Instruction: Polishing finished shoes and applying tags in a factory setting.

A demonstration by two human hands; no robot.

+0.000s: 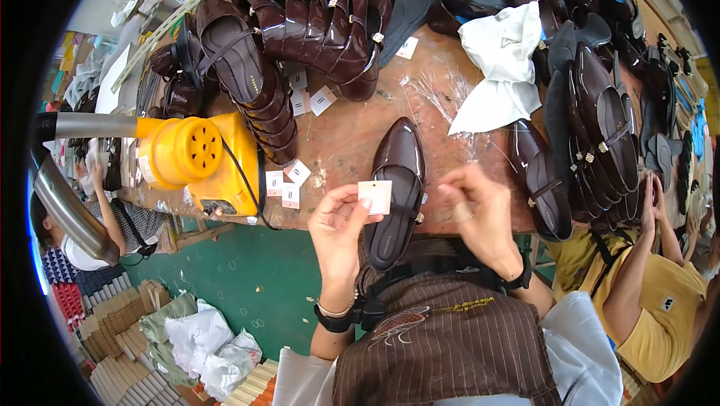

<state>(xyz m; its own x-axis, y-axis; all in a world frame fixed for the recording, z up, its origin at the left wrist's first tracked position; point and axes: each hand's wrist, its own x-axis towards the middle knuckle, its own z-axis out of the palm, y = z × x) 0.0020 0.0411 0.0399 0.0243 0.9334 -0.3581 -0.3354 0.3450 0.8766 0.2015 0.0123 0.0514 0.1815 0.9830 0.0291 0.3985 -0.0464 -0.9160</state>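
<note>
Between thumb and fingers, my left hand (335, 227) pinches a small pale square hang tag (375, 199). The tag overlaps a dark burgundy patent flat shoe (399, 149), which lies toe away from me at the table's front edge. To the right of this shoe hovers my right hand (486, 215), its fingers curled together and a little blurred; whatever they may pinch is too small to make out. Several thin clear strands (439, 97) are scattered on the tabletop beyond. More tags (291, 184) lie left of the shoe.
Rows of burgundy shoes (315, 27) stand at the back left, more shoes (600, 128) at right. A yellow machine (225, 158) with a metal hose occupies the left side. White crumpled paper (502, 68) lies on the brown table (345, 139). A person in yellow (660, 301) sits at right.
</note>
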